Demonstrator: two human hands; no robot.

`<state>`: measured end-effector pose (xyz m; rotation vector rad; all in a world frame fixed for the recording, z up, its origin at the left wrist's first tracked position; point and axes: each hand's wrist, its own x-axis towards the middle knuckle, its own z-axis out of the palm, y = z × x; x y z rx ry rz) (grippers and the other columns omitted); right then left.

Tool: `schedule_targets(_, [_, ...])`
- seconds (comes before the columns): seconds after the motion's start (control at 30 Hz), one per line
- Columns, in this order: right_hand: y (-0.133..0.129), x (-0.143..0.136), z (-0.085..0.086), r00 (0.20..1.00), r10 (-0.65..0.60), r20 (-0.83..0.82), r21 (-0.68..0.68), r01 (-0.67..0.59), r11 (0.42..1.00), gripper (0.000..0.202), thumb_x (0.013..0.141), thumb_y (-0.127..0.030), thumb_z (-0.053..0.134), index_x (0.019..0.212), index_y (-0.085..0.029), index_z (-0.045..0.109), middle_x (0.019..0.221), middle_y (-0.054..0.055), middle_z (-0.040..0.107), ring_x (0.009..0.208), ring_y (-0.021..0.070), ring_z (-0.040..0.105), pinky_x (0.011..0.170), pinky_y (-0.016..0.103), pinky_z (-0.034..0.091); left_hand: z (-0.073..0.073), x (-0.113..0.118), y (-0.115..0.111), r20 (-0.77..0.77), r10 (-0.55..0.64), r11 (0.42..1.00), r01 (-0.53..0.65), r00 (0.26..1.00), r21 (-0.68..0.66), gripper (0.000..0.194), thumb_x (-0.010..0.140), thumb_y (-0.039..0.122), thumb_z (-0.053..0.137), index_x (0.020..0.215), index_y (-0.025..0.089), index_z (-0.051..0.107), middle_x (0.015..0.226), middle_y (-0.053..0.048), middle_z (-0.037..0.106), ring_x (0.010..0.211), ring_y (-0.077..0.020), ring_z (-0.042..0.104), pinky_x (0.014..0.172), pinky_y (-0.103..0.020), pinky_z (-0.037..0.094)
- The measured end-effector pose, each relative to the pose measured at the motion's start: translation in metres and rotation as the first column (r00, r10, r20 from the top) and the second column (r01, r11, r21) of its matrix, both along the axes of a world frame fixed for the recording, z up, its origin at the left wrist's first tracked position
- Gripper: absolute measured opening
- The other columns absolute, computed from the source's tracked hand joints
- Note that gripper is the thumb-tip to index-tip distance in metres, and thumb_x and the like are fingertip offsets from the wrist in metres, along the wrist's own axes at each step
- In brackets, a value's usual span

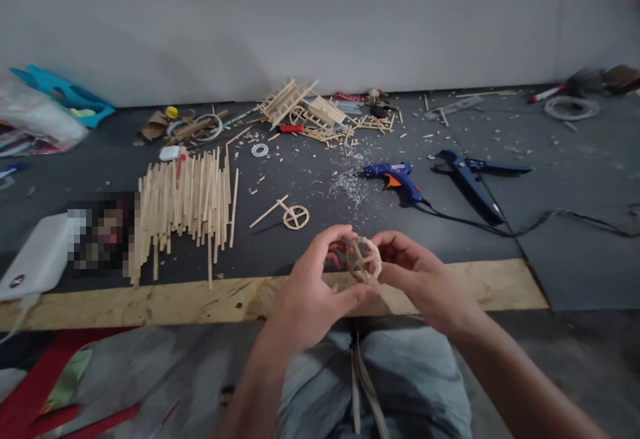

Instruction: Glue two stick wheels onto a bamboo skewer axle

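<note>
1. The small wooden wheel (362,261) is held in the air between the 2 hands, above the near edge of the counter (575,252); its crossed spokes can be seen.
2. By the left hand (313,286), the wheel is held at its left and lower side; the grip is closed on the rim, with the thumb placed below.
3. By the right hand (420,269), the right side of the rim is clamped between thumb and fingers.
4. A 2nd wheel (296,217) is laid flat beyond the hands, with thin sticks near it.
5. Farther left, many wooden sticks (187,199) are laid roughly parallel.
6. The blue glue gun (387,170) is seen lying beyond the right hand.
</note>
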<state>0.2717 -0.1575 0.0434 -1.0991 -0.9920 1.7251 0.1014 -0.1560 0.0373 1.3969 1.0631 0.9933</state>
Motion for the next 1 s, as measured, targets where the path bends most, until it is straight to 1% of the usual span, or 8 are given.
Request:
schedule_targets(0.1, [-0.002, 0.0, -0.003, 0.999, 0.047, -0.006, -0.029, -0.047, 0.998, 0.009, 0.081, -0.028, 0.06, 0.085, -0.02, 0.062, 0.076, 0.0, 0.057, 0.068, 0.01, 0.05, 0.066, 0.023, 0.041, 0.003, 0.001, -0.001, -0.181, 0.077, 0.987, -0.05, 0.98, 0.15, 0.062, 0.064, 0.022, 0.075, 0.119, 0.032, 0.05, 0.119, -0.008, 0.053, 0.102, -0.0265, 0.054, 0.09, -0.042, 0.045])
schedule_targets(0.27, [-0.005, -0.001, -0.009, 0.993, 0.014, -0.121, -0.017, -0.017, 1.0, 0.026, 0.089, -0.038, 0.046, 0.089, -0.02, 0.064, 0.072, 0.001, 0.054, 0.065, 0.0118, 0.047, 0.062, 0.025, 0.04, 0.013, -0.001, 0.0, -0.38, 0.133, 0.939, 0.007, 0.916, 0.344, 0.054, 0.069, 0.023, 0.07, 0.119, 0.029, 0.051, 0.119, -0.008, 0.05, 0.109, -0.0257, 0.05, 0.09, -0.038, 0.045])
schedule_targets(0.33, [-0.005, -0.003, -0.008, 0.992, 0.02, -0.121, 0.008, -0.019, 1.0, 0.026, 0.087, -0.04, 0.049, 0.088, -0.019, 0.065, 0.073, 0.002, 0.055, 0.067, 0.0121, 0.048, 0.063, 0.026, 0.041, 0.017, 0.0, 0.0, -0.439, 0.161, 0.913, 0.036, 0.884, 0.407, 0.05, 0.072, 0.02, 0.066, 0.118, 0.027, 0.049, 0.117, -0.009, 0.05, 0.111, -0.0245, 0.049, 0.091, -0.037, 0.045])
schedule_targets(0.43, [-0.004, -0.007, -0.005, 0.998, 0.021, -0.06, 0.012, -0.02, 1.0, 0.014, 0.08, -0.032, 0.061, 0.088, -0.021, 0.064, 0.078, 0.0, 0.059, 0.07, 0.0107, 0.051, 0.066, 0.023, 0.042, 0.019, 0.002, -0.001, -0.516, 0.193, 0.879, 0.087, 0.834, 0.469, 0.044, 0.077, 0.015, 0.058, 0.119, 0.023, 0.046, 0.115, -0.009, 0.049, 0.11, -0.0208, 0.049, 0.093, -0.035, 0.043])
schedule_targets(0.5, [-0.003, -0.01, -0.004, 1.0, 0.003, -0.004, -0.005, -0.003, 1.0, 0.011, 0.078, -0.03, 0.064, 0.086, -0.021, 0.063, 0.079, -0.001, 0.06, 0.071, 0.0103, 0.053, 0.066, 0.021, 0.043, 0.019, 0.004, -0.002, -0.539, 0.211, 0.853, 0.115, 0.815, 0.509, 0.042, 0.079, 0.013, 0.055, 0.119, 0.02, 0.046, 0.114, -0.009, 0.05, 0.109, -0.0186, 0.049, 0.093, -0.032, 0.043])
schedule_targets(0.7, [-0.002, -0.014, -0.008, 0.995, -0.031, 0.095, 0.024, 0.029, 0.999, 0.013, 0.078, -0.032, 0.063, 0.084, -0.02, 0.061, 0.077, -0.001, 0.059, 0.073, 0.0121, 0.053, 0.068, 0.023, 0.043, 0.014, 0.008, -0.003, -0.587, 0.243, 0.799, 0.184, 0.772, 0.572, 0.041, 0.08, 0.009, 0.053, 0.119, 0.018, 0.045, 0.112, -0.009, 0.049, 0.105, -0.0174, 0.048, 0.092, -0.03, 0.043])
schedule_targets(0.83, [-0.002, -0.014, -0.01, 0.991, -0.02, 0.133, 0.045, 0.014, 0.999, 0.012, 0.079, -0.031, 0.061, 0.083, -0.02, 0.06, 0.075, -0.002, 0.058, 0.072, 0.0113, 0.051, 0.067, 0.023, 0.041, 0.011, 0.007, -0.003, -0.598, 0.228, 0.795, 0.207, 0.768, 0.57, 0.042, 0.079, 0.008, 0.054, 0.12, 0.017, 0.045, 0.112, -0.009, 0.049, 0.103, -0.0178, 0.047, 0.09, -0.03, 0.044])
schedule_targets(1.0, [-0.001, -0.012, -0.01, 0.989, -0.005, 0.147, 0.013, 0.004, 1.0, 0.014, 0.079, -0.032, 0.06, 0.078, -0.018, 0.058, 0.071, -0.002, 0.055, 0.068, 0.0115, 0.049, 0.063, 0.024, 0.04, 0.009, 0.008, -0.002, -0.592, 0.211, 0.806, 0.205, 0.778, 0.556, 0.042, 0.079, 0.009, 0.053, 0.119, 0.018, 0.045, 0.112, -0.009, 0.049, 0.104, -0.0187, 0.048, 0.09, -0.031, 0.045])
